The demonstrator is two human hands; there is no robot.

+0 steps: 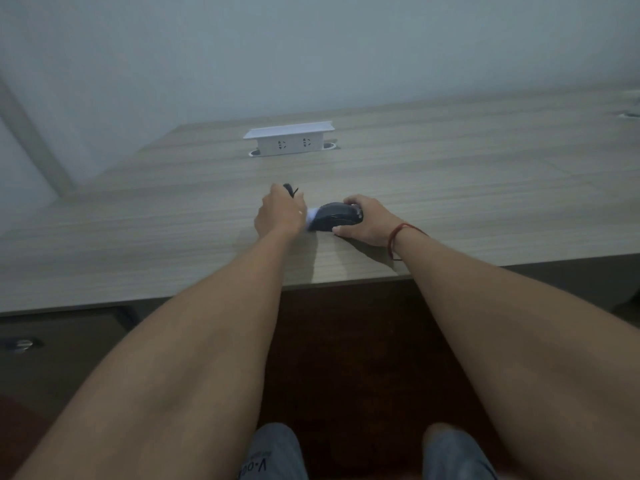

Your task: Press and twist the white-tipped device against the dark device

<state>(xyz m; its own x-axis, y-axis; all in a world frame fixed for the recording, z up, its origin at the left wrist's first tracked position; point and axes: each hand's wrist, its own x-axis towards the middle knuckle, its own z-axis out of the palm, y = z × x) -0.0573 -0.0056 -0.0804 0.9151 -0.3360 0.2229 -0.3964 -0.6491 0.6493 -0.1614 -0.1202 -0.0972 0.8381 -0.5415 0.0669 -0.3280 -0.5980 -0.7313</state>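
Desk [450, 174]: wood-grain top, fills the mid frame; near edge runs approx 8 to 3 o'clock.

Socket box [290, 140]: white, raised, at 12 o'clock from the hands, well apart from them. Nothing plugged in that I can see.

R hand [367, 221]: fingers and thumb curled round the mouse [337, 216], holding it on the desk, just right of frame centre. Red cord on the wrist.

L hand [278, 211]: at 9 o'clock of the mouse, just beside it. Curled on a black cable [290, 190] that pokes out at its 12 o'clock; exact pinch hidden behind the knuckles.

White bit [311, 214] betw. hands, touching the mouse; can't tell what it is.

Progress (judgement): both items in hand, cable looks bunched, not plugged in. Cable work prob. mid-way; end state not yet visible.
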